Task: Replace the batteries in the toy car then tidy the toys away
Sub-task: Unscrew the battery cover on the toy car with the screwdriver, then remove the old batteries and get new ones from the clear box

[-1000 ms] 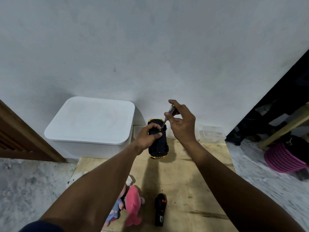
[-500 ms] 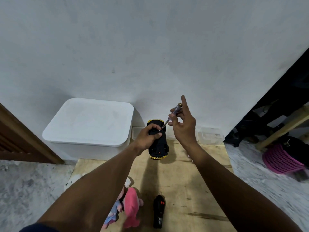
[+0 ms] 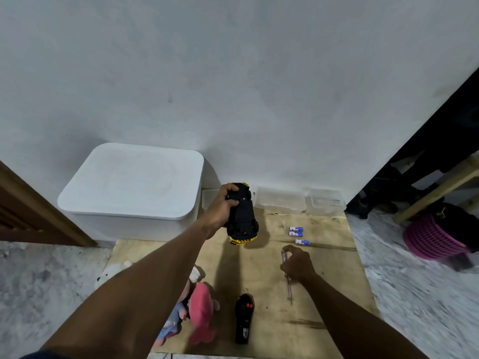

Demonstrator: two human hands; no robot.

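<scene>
While left hand (image 3: 220, 211) grips car (image 3: 242, 218), right hand (image 3: 296, 264) clasps screwdriver (image 3: 287, 279)

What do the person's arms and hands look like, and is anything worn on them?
Both forearms are bare, and no glove, ring, watch or bracelet is visible on the left hand or the right hand. Only a dark blue sleeve edge shows, at the bottom of the picture on the left arm.

Matt black plastic toy car (image 3: 242, 216) with glossy gold trim, above a rough plywood board (image 3: 274, 320).
</scene>
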